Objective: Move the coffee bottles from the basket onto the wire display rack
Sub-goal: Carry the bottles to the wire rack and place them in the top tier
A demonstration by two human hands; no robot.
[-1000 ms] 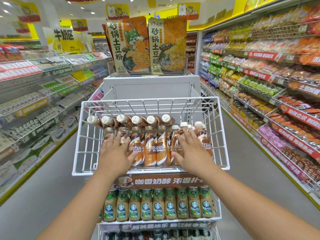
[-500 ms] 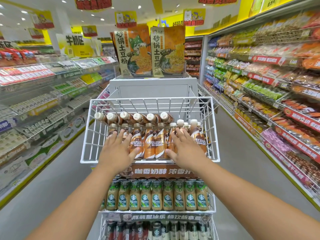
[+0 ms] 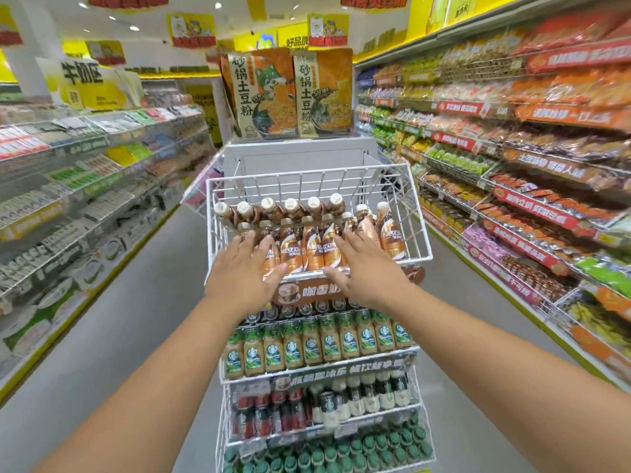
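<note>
Brown Nescafe coffee bottles (image 3: 312, 245) stand in rows in the top tier of a white wire display rack (image 3: 418, 230). A back row of bottles (image 3: 290, 208) lies tilted with pale caps toward me. My left hand (image 3: 244, 273) rests flat with spread fingers on the front-left bottles. My right hand (image 3: 367, 268) lies flat on the front-right bottles, fingers spread. Neither hand grips a bottle. No basket shows in view.
Below the top tier, the rack holds rows of Starbucks bottles (image 3: 317, 343) and darker bottles (image 3: 321, 407). Two noodle packets (image 3: 290, 93) stand on a grey box behind the rack. Stocked store shelves line the aisle on the left (image 3: 68, 186) and on the right (image 3: 532, 186).
The camera has pulled back and tilted, so the rack sits lower and more tiers show. Both hands stay flat on the front row of bottles, slightly nearer the front rim.
</note>
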